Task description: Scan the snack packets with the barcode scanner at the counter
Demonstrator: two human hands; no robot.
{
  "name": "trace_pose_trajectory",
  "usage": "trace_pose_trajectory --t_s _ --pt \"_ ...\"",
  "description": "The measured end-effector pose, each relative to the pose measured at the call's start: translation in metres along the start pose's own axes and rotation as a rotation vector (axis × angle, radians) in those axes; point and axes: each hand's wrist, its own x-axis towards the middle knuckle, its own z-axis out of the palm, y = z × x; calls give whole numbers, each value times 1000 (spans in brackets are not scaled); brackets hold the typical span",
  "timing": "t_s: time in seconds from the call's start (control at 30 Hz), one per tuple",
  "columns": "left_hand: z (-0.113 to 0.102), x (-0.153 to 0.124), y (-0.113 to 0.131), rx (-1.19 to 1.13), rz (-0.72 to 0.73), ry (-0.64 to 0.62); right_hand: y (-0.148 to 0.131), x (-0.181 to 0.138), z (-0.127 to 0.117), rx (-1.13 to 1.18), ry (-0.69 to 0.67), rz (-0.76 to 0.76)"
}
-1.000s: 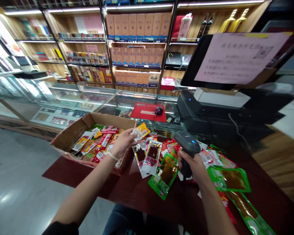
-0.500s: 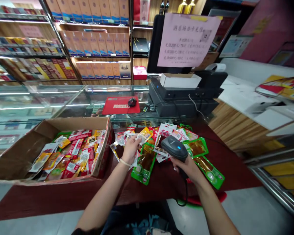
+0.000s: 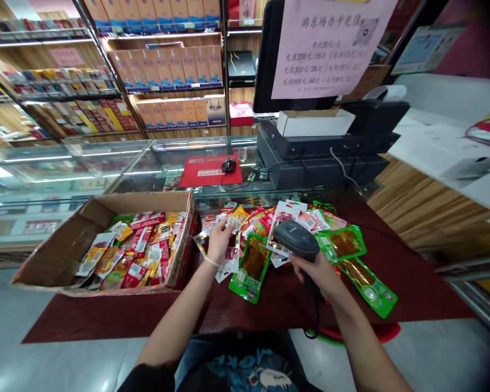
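The fingers (image 3: 227, 224) of the left hand (image 3: 219, 241) are pinched on a small yellow snack packet (image 3: 236, 218), held just above the pile of packets in the middle of the counter (image 3: 412, 283). A thin band circles the left wrist.

The right hand (image 3: 316, 271) is clenched around the grip of a black barcode scanner (image 3: 296, 239). The scanner head points toward the held packet and sits just to its right. A dark cable (image 3: 315, 318) hangs from the grip over the near edge of the counter.

Loose snack packets lie under and around both hands. A green-edged pouch (image 3: 250, 269) lies flat between the hands. Two more green-edged pouches (image 3: 353, 256) lie to the right of the scanner, the outer one reaching toward the right part of the near edge. Red and white packets (image 3: 288, 211) are spread along the far edge of the counter.

A cardboard box (image 3: 63, 256) stands on the left end of the counter, open at the top and filled with mixed red, yellow and white packets. Its right wall is just beside the left hand.

Beyond the far edge stands a glass display case (image 3: 85, 163). It carries a red mouse mat (image 3: 210, 171) with a dark mouse (image 3: 228, 165). A black till terminal (image 3: 322, 152) stands to the right of the mat, with a pink printed notice (image 3: 329, 46) fixed to the back of its screen. Wall shelves (image 3: 163, 71) behind hold rows of boxed goods.
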Motion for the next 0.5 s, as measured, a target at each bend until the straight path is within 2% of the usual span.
trace_pose_trajectory --t_s 0.1,0.23,0.37,0.5 --pt "-10 6 -1 122 35 -30 1 5 3 16 -18 4" --pt "-19 -2 10 206 56 -122 -3 12 7 -12 -48 -20" --pt "-20 -20 35 239 96 -248 -13 22 17 -44 -112 -36" --pt "-28 -40 70 191 139 -285 -22 32 33 5 -169 -18"
